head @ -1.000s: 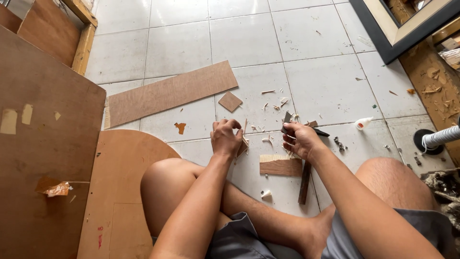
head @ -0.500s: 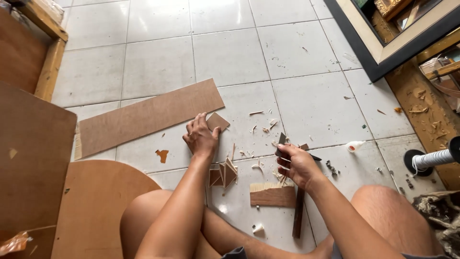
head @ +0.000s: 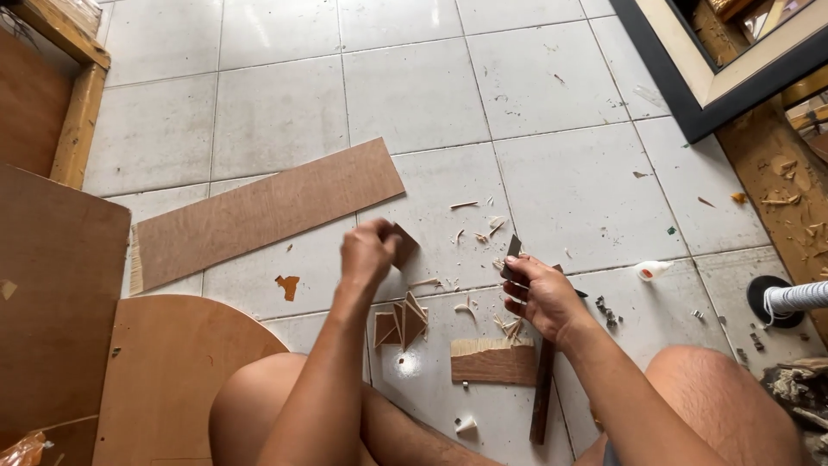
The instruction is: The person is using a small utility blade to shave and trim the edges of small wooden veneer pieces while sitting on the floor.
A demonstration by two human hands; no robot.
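Observation:
I sit on a white tiled floor. My left hand (head: pixel 369 252) is closed on a small square piece of brown board (head: pixel 404 245), just off the end of a long plywood strip (head: pixel 259 214). My right hand (head: pixel 542 298) grips a dark-bladed knife (head: pixel 512 251), its tip pointing up and away. Between my hands lies a small heap of cut triangular wood pieces (head: pixel 402 321). A short rectangular wood block (head: pixel 493 362) and a dark wooden stick (head: pixel 542 395) lie just below my right hand.
Wood shavings (head: pixel 479 229) litter the tiles. Large brown boards (head: pixel 60 293) and a rounded panel (head: pixel 164 371) sit at left. A small white glue bottle (head: pixel 651 270) lies at right, near a dark framed panel (head: pixel 716 78) and a white hose (head: pixel 798 298).
My left hand reached forward from the cut pieces to the small square board and took hold of it. The view tilted, and my right hand stayed with the knife.

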